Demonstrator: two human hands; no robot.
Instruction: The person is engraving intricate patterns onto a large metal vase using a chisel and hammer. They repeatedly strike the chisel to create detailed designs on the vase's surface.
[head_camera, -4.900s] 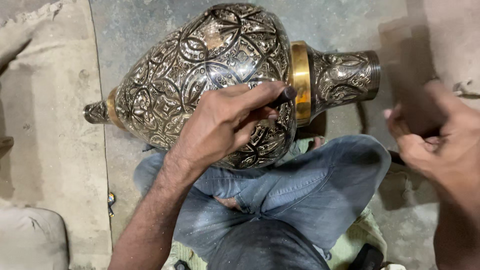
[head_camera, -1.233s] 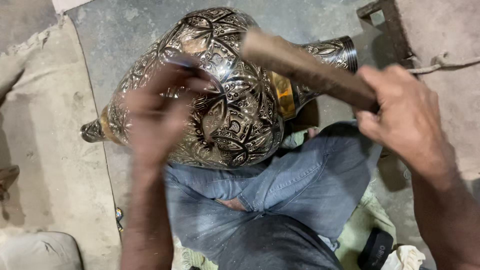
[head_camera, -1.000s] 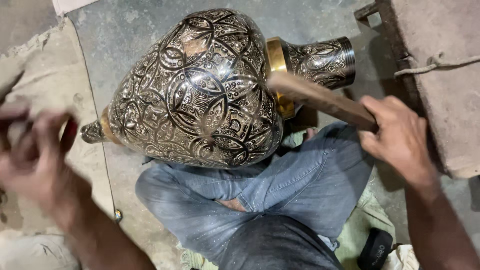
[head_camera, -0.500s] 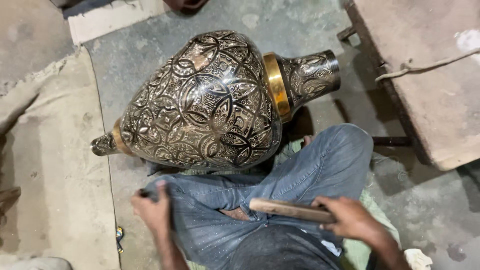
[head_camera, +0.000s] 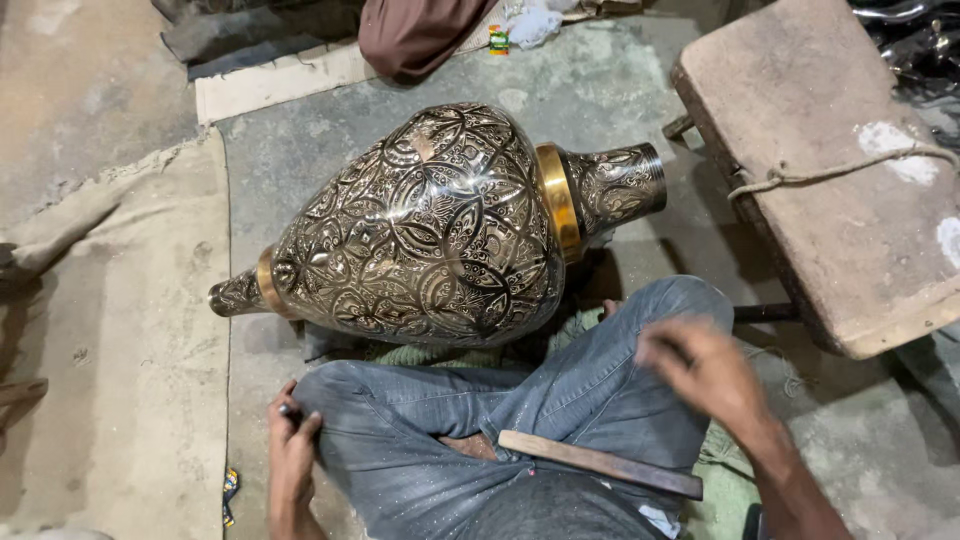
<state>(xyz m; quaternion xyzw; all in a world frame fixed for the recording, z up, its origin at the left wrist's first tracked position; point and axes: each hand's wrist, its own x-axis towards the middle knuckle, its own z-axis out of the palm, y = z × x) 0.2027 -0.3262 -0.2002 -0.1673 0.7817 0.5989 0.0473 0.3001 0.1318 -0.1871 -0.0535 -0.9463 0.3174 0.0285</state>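
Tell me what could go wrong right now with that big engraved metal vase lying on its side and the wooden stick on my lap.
The large engraved metal vase lies on its rounded side on the floor by the knees with neither hand on it, so it could roll. The wooden stick rests loose across the jeans; shifting a leg might tip it off. The left hand pinches a small dark tool at the knee, which could slip to the floor. The right hand is blurred above the thigh.

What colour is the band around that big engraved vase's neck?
Golden brass, a plain band on the dark silvery floral-engraved vase; seen in the head view.
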